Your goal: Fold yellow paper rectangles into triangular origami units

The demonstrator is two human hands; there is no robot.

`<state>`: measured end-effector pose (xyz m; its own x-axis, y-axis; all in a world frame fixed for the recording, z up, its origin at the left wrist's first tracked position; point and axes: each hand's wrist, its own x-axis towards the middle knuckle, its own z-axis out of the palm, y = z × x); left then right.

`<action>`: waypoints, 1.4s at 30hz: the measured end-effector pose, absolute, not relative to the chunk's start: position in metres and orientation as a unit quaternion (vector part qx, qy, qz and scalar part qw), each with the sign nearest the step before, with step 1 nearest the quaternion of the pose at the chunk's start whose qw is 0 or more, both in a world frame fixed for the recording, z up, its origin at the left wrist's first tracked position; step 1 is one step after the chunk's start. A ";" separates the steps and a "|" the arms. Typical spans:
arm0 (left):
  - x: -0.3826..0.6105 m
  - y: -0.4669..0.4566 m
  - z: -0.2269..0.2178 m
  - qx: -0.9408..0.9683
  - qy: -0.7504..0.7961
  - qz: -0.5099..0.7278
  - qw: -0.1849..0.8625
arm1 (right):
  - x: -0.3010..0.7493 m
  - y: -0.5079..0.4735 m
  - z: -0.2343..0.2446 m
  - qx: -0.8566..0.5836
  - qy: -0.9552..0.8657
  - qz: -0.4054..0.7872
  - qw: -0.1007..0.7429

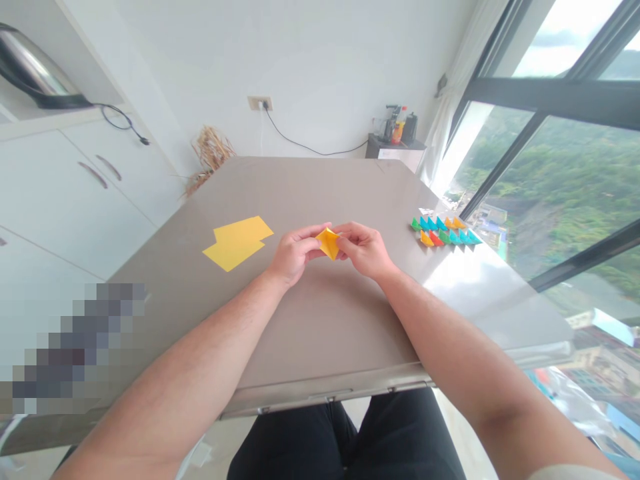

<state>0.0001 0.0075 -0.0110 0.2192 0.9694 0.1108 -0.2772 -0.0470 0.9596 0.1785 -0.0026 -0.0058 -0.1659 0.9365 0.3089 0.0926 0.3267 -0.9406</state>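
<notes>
A small folded piece of yellow paper (329, 243) is pinched between both hands above the middle of the grey table (320, 327). My left hand (293, 253) grips its left side with closed fingers. My right hand (364, 249) holds its right side, fingers curled round it. Two flat yellow paper sheets (237, 243) lie overlapped on the table to the left of my hands. Several small folded paper triangles (445, 231) in blue, green, orange and red sit in rows to the right.
White cabinets (75, 193) stand at the left, with a kettle (35, 70) and cord on top. A large window (565, 180) runs along the right side. Dried grass (210, 157) and a small stand with bottles (397, 137) are behind the table.
</notes>
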 end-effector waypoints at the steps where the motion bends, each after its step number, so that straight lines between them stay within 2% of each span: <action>1: 0.000 0.008 -0.011 0.502 0.344 0.521 0.599 | 0.178 -0.002 -0.006 -0.401 -0.641 0.419 0.503; 6: 0.001 0.006 -0.009 0.516 0.346 0.511 0.595 | 0.177 -0.004 -0.006 -0.435 -0.667 0.340 0.500; 12: 0.003 0.003 -0.007 0.548 0.345 0.479 0.593 | 0.176 -0.007 -0.001 -0.431 -0.685 0.229 0.541; 42: 0.001 0.005 -0.012 0.560 0.346 0.433 0.616 | 0.181 -0.006 0.003 -0.358 -0.744 0.235 0.514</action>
